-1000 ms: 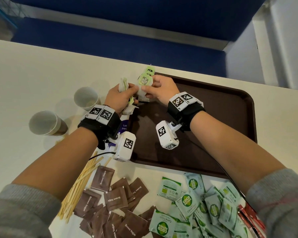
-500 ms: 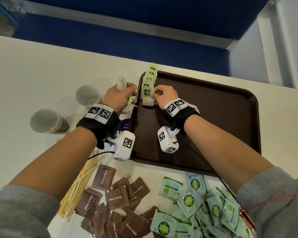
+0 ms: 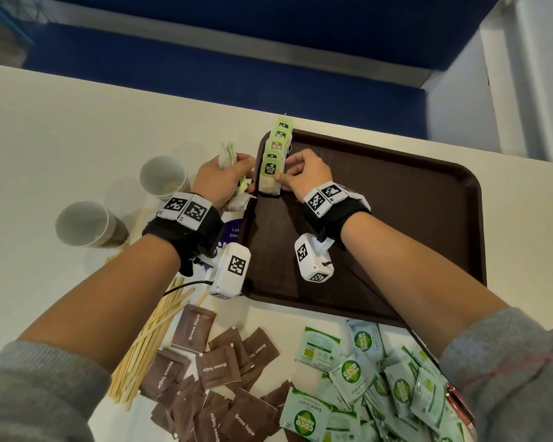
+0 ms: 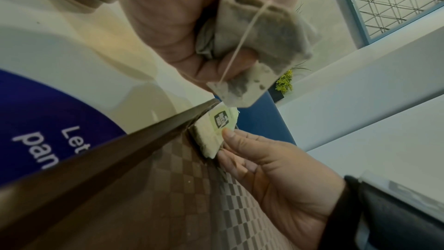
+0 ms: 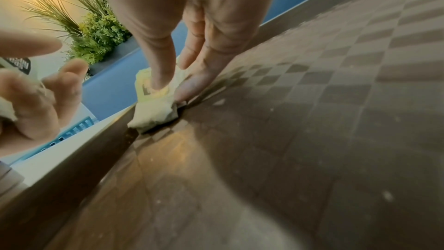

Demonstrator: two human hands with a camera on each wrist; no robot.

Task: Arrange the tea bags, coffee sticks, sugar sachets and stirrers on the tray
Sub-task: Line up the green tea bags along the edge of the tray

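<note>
A dark brown tray [image 3: 428,218] lies on the cream table. Along its far left wall stands a row of tea bags [image 3: 276,148] with green tags. My right hand [image 3: 292,177] pinches the nearest tea bag [image 3: 270,177] of that row, thumb on its tag [image 4: 222,122], fingers along its side [image 5: 156,102]. My left hand [image 3: 227,177], just outside the tray's left rim, grips a bunch of tea bags [image 3: 229,156] [image 4: 254,45] in its curled fingers. Wooden stirrers [image 3: 147,339], brown sugar sachets [image 3: 211,378] and green coco sugar sachets [image 3: 364,384] lie near me on the table.
Two paper cups [image 3: 163,177] [image 3: 87,224] stand on the table left of the tray. A purple-printed card [image 3: 233,234] lies under my left wrist. A red packet [image 3: 460,406] shows at the bottom right. The blue bench [image 3: 237,74] runs behind the table.
My right hand has carried a tea bag down from the left hand's bunch onto the tray, at the near end of the row. The left hand stayed beside the rim.
</note>
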